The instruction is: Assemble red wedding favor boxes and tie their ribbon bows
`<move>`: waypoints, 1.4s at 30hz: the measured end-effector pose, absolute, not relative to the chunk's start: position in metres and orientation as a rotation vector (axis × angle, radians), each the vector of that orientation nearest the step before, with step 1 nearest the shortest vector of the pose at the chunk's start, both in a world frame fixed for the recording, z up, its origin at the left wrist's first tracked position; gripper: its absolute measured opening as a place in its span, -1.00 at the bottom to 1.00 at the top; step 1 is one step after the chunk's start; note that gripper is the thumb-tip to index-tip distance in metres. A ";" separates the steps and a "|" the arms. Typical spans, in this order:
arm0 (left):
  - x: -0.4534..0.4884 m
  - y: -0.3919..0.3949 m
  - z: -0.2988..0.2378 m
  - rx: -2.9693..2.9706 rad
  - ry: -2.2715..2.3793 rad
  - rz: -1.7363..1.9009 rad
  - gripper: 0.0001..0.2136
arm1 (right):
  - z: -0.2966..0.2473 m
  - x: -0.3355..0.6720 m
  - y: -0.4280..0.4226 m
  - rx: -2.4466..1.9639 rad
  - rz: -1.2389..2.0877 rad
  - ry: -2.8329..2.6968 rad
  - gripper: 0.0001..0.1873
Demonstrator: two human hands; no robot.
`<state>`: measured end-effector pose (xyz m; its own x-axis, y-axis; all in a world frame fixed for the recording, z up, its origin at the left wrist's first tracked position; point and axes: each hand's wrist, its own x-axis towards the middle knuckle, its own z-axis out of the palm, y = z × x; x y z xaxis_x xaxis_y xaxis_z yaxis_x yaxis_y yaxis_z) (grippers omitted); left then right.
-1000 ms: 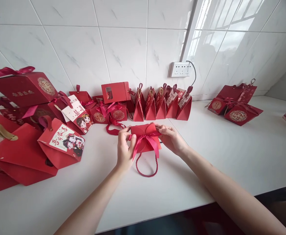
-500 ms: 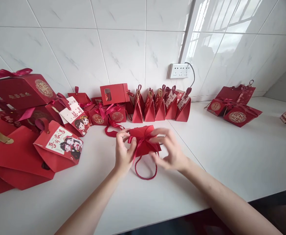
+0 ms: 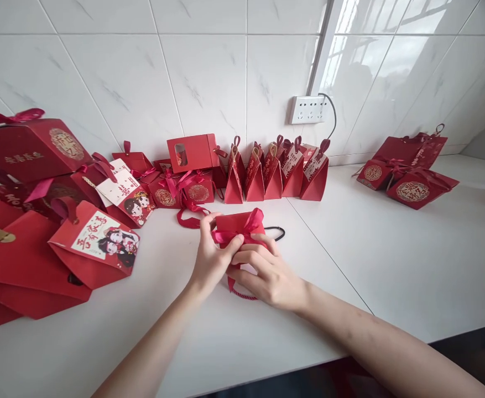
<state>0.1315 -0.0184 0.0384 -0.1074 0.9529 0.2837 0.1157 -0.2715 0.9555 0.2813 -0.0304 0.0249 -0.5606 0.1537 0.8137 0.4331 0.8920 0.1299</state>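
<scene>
A small red gift box (image 3: 228,222) lies on the counter in front of me, with a magenta satin ribbon (image 3: 254,220) knotted across its top and one loop standing up. My left hand (image 3: 214,251) grips the box's left side, its thumb pressing near the knot. My right hand (image 3: 269,276) is curled over the front and right of the box, fingertips closed at the ribbon beside my left thumb. Its fingers hide most of the knot. Below the box, part of a twisted red cord (image 3: 244,296) shows. A black cord (image 3: 282,232) loops out to the right.
Red gift boxes (image 3: 26,243) are piled at the left. A row of upright red boxes (image 3: 254,177) stands along the tiled wall, with more boxes (image 3: 412,190) at the back right. A power strip (image 3: 308,109) is fixed to the wall above the white counter (image 3: 350,232).
My right hand has come in from the right, its spread fingers closing down over the ribbon. A ribbon loop now stands up at the box's back edge. The view has shifted slightly.
</scene>
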 end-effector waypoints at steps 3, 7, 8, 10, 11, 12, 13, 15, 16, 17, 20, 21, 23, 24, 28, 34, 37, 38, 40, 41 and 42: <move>0.136 -0.021 0.039 1.386 1.235 1.428 -0.49 | 0.021 0.283 -0.032 -0.410 -0.431 -2.189 -0.77; 0.137 -0.021 0.039 1.425 1.234 1.466 -0.51 | 0.018 0.285 -0.033 -0.395 -0.407 -2.282 -0.77; 0.137 -0.021 0.039 1.426 1.228 1.467 -0.51 | 0.018 0.284 -0.033 -0.382 -0.399 -2.284 -0.78; 0.137 -0.021 0.039 1.414 1.218 1.463 -0.50 | 0.019 0.283 -0.034 -0.334 -0.388 -2.249 -0.80; 0.138 -0.021 0.039 1.408 1.214 1.464 -0.50 | 0.020 0.283 -0.035 -0.306 -0.385 -2.224 -0.81; 0.138 -0.020 0.039 1.406 1.210 1.466 -0.50 | 0.021 0.282 -0.035 -0.285 -0.379 -2.197 -0.81; 0.137 -0.021 0.039 1.407 1.207 1.467 -0.50 | 0.023 0.282 -0.035 -0.263 -0.356 -2.181 -0.82; 0.137 -0.021 0.038 1.405 1.198 1.454 -0.51 | 0.028 0.286 -0.032 -0.210 -0.237 -2.152 -0.89; 0.136 -0.021 0.037 1.401 1.195 1.445 -0.51 | 0.031 0.290 -0.030 -0.202 -0.134 -2.119 -0.87; 0.136 -0.021 0.037 1.400 1.196 1.443 -0.51 | 0.036 0.295 -0.026 -0.230 -0.008 -2.055 -0.79; 0.136 -0.023 0.036 1.428 1.220 1.455 -0.52 | 0.053 0.318 -0.009 -0.645 0.447 -1.771 -0.62; 0.136 -0.023 0.036 1.443 1.227 1.459 -0.52 | 0.059 0.326 -0.004 -0.848 0.627 -1.736 -0.57; 0.137 -0.023 0.037 1.456 1.235 1.455 -0.51 | 0.068 0.338 0.005 -1.119 0.996 -1.844 -0.45; 0.137 -0.023 0.037 1.455 1.240 1.455 -0.51 | 0.072 0.342 0.008 -1.185 1.178 -1.944 -0.42; 0.136 -0.020 0.036 1.457 1.273 1.468 -0.50 | 0.073 0.342 0.007 -1.237 1.631 -2.170 -0.51; 0.131 -0.017 0.033 1.474 1.366 1.515 -0.48 | 0.065 0.334 0.006 -1.002 1.718 -2.190 -0.55; 0.132 -0.018 0.034 1.487 1.331 1.501 -0.50 | 0.065 0.339 0.009 -0.962 1.785 -2.257 -0.57; 0.133 -0.018 0.034 1.493 1.307 1.491 -0.51 | 0.065 0.342 0.010 -0.976 1.807 -2.292 -0.57; 0.133 -0.019 0.035 1.514 1.264 1.467 -0.51 | 0.064 0.347 0.014 -1.029 1.773 -2.333 -0.55; 0.134 -0.020 0.034 1.530 1.251 1.459 -0.51 | 0.063 0.348 0.015 -1.060 1.678 -2.295 -0.51; 0.134 -0.020 0.034 1.549 1.239 1.454 -0.51 | 0.062 0.348 0.017 -1.076 1.529 -2.209 -0.49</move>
